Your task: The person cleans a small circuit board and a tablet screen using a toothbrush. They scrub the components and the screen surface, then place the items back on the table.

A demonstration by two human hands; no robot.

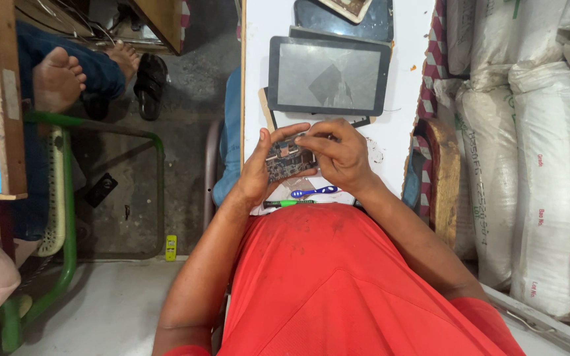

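Observation:
Both hands are together over the near end of a white table. My left hand cups a small dark circuit board from the left and below. Fingers of my right hand close over the board's top right edge. Just beyond the hands lies a tablet with a cracked grey screen, resting on another flat dark panel. A green-handled screwdriver and a blue-handled tool lie on the table just below my hands, next to my red shirt.
More flat dark screens lie at the table's far end. White filled sacks are stacked along the right. A person's bare feet and sandals are at the upper left by a green-framed chair. Grey floor lies between.

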